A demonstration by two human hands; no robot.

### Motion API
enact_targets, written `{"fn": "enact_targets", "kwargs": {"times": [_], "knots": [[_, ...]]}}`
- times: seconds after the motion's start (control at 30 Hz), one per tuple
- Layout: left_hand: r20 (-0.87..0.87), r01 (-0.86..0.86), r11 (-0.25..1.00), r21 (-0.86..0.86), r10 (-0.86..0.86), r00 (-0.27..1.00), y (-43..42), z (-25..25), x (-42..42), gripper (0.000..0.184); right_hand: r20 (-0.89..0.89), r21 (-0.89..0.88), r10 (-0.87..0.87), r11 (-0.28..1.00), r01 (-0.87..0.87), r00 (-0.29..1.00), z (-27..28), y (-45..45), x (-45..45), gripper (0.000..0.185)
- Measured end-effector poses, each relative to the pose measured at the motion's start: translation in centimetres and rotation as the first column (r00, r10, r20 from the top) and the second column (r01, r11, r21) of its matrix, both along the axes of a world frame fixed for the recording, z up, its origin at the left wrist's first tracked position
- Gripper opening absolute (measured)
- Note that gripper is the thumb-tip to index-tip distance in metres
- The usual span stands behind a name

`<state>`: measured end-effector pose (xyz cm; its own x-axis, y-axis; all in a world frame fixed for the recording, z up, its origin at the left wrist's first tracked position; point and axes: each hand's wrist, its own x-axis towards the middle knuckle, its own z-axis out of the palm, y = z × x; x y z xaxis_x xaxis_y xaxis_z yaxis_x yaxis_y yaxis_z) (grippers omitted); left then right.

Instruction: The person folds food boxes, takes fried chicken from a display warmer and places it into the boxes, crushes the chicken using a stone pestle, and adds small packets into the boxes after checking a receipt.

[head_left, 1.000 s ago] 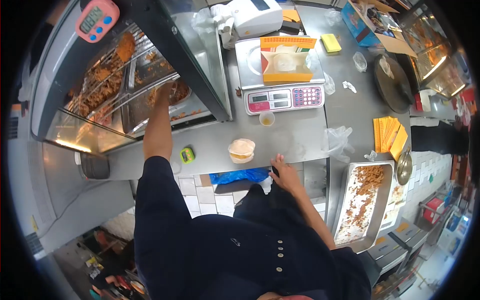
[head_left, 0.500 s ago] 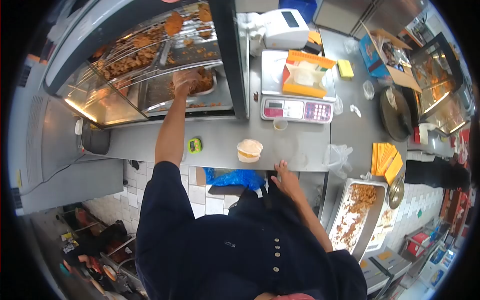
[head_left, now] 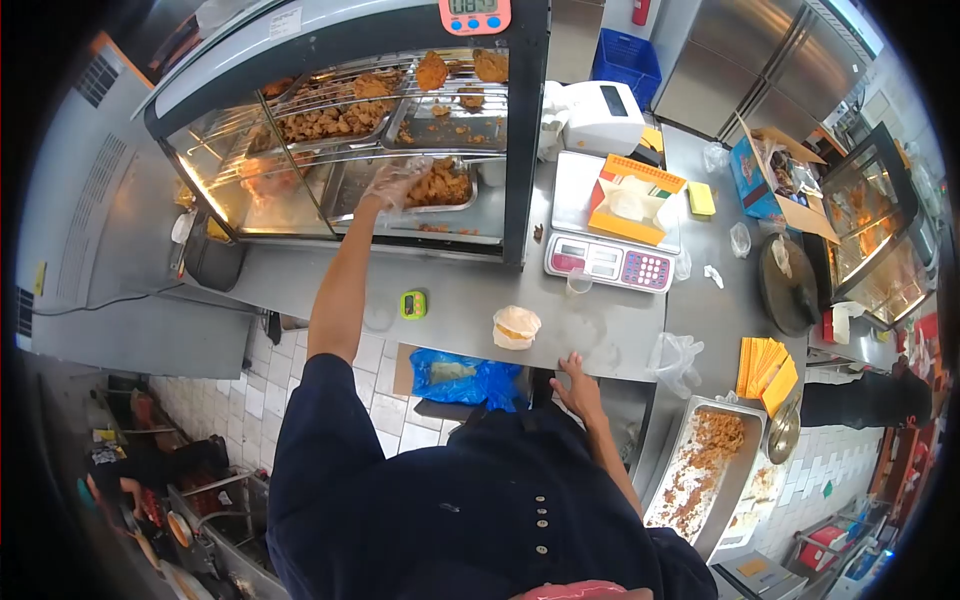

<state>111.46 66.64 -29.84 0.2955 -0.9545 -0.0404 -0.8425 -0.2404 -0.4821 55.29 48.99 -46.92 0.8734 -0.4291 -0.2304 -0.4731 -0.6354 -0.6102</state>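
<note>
My left hand (head_left: pixel 397 186), in a clear plastic glove, reaches into the glass display case over a metal tray (head_left: pixel 465 205) of fried pieces (head_left: pixel 440 186). Its fingers are blurred by the glove, and whether they hold a piece is unclear. Bare, my right hand (head_left: pixel 577 386) rests at the counter's front edge with fingers apart and nothing in them. Between the hands, a paper-wrapped item (head_left: pixel 516 328) and a green timer (head_left: pixel 413 305) lie on the counter. An open orange box (head_left: pixel 637 203) sits on the scale (head_left: pixel 612 262), with a small clear cup (head_left: pixel 578 283) in front.
A large metal tray (head_left: pixel 704 472) with crumbs stands at the right, near orange packets (head_left: pixel 766 372) and a plastic bag (head_left: pixel 675 362). Farther back are a yellow sponge (head_left: pixel 701 199), a dark round lid (head_left: pixel 790 285) and a cardboard box (head_left: pixel 775 180). Other people are at the far left and right.
The view has tilted up and turned toward the display case, so the counter things appear lower. My left hand remains inside the case over the tray; my right hand stays at the counter edge.
</note>
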Motion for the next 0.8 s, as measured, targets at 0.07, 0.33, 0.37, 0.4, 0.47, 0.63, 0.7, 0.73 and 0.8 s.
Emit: {"fn": "enact_targets", "kwargs": {"times": [0.07, 0.33, 0.37, 0.4, 0.47, 0.63, 0.7, 0.73, 0.8], "knots": [[-0.829, -0.683, 0.704, -0.194, 0.254, 0.497, -1.1, 0.9, -1.3, 0.063, 0.025, 0.010, 0.013, 1.000, -0.013, 1.000, 0.0, -0.3, 0.0, 0.055], [-0.567, -0.546, 0.676, -0.495, 0.225, 0.792, -0.5, -5.0, -3.5, 0.035, 0.034, 0.033, 0.025, 0.999, -0.027, 0.999, -0.5, -0.8, -0.3, 0.052], [-0.582, -0.582, 0.644, -0.497, 0.250, 0.774, -0.5, -5.8, -2.9, 0.036, 0.051, 0.049, 0.030, 0.998, -0.032, 0.998, -0.3, -0.8, -0.4, 0.052], [-0.598, -0.617, 0.609, -0.498, 0.274, 0.753, -0.3, -7.2, -2.0, 0.036, 0.066, 0.065, 0.035, 0.997, -0.040, 0.997, -0.1, -1.0, -0.4, 0.051], [-0.532, -0.572, 0.615, -0.543, 0.274, 0.801, 0.3, -14.2, 3.3, 0.041, 0.059, 0.063, 0.049, 0.997, -0.053, 0.997, 0.2, -1.2, -0.2, 0.051], [-0.730, -0.739, -0.040, -0.673, -0.123, 0.672, 0.2, -6.9, -2.2, 0.034, 0.014, 0.153, 0.024, 0.988, -0.026, 1.000, -0.2, -1.6, -0.5, 0.048], [-0.746, -0.754, -0.145, -0.641, -0.113, 0.656, 0.3, -5.4, -4.2, 0.032, 0.033, 0.154, 0.035, 0.987, -0.039, 0.999, -0.3, -1.8, -0.5, 0.048], [-0.759, -0.757, -0.244, -0.606, -0.109, 0.642, 0.3, -5.5, -4.8, 0.029, 0.057, 0.156, 0.038, 0.987, -0.047, 0.998, -0.5, -1.7, -0.4, 0.048], [-0.721, -0.806, -0.307, -0.505, -0.364, 0.590, 0.0, -4.3, -10.9, 0.033, 0.039, 0.169, 0.042, 0.984, -0.048, 0.998, -0.4, -1.8, -0.4, 0.049]]}}
